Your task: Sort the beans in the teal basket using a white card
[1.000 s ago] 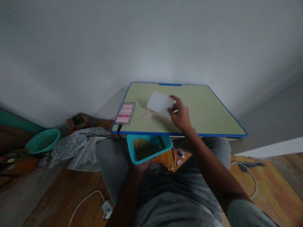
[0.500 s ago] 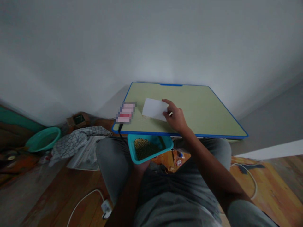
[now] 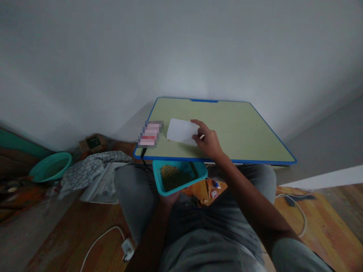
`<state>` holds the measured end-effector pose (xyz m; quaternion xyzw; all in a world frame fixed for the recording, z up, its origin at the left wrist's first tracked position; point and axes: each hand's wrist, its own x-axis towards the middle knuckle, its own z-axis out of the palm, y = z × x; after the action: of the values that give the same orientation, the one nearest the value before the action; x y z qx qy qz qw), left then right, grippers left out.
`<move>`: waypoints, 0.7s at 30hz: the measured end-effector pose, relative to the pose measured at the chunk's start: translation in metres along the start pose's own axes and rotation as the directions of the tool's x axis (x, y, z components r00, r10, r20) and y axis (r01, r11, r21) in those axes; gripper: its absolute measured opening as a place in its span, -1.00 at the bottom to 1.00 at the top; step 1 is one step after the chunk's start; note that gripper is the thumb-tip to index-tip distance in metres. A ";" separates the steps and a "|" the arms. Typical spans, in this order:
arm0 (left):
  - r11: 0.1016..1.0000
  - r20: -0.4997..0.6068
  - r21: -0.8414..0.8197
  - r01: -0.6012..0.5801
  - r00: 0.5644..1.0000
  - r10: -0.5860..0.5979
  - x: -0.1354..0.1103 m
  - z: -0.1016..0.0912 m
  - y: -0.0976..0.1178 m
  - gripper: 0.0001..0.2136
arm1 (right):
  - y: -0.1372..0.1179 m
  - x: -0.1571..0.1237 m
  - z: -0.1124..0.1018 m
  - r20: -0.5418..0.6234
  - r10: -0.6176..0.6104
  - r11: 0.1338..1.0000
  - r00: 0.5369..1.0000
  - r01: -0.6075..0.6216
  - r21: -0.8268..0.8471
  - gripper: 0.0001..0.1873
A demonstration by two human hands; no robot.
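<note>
Between thumb and fingers, my right hand pinches the right end of a white card, tilted over the light green tabletop. A few small crumbs or grains show by the card's lower left edge. Below the table's front edge, my left hand supports a turquoise plastic tray from beneath; most of its fingers are hidden under it. Inside the tray lie yellowish beans on the left and small dark green beans beside them.
A blurred pink card with a black strap lies at the table's left side. On the floor at left are a green basin, a checked cloth and a cardboard box. A white power strip with its cord lies nearby.
My right hand has moved the white card slightly left across the tabletop, covering more of the small crumbs. The turquoise tray and my left hand stay in place.
</note>
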<state>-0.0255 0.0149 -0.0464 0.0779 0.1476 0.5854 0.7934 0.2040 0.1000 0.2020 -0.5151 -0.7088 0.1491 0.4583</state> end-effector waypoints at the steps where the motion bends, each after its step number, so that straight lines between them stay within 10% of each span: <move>1: 1.000 -0.009 -0.001 -0.004 1.000 0.004 0.000 0.000 0.000 -0.62 | 0.000 0.000 0.000 0.006 0.000 1.000 1.000 0.000 0.003 -0.26; 21: 0.996 -0.041 0.088 0.018 0.999 -0.014 -0.005 0.018 0.007 -0.62 | -0.006 -0.010 0.000 0.070 -0.044 0.998 0.997 0.041 0.055 -0.28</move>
<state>-0.0274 0.0135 -0.0271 0.0999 0.1901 0.5735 0.7906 0.2009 0.0884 0.2014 -0.4819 -0.7312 0.1764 0.4495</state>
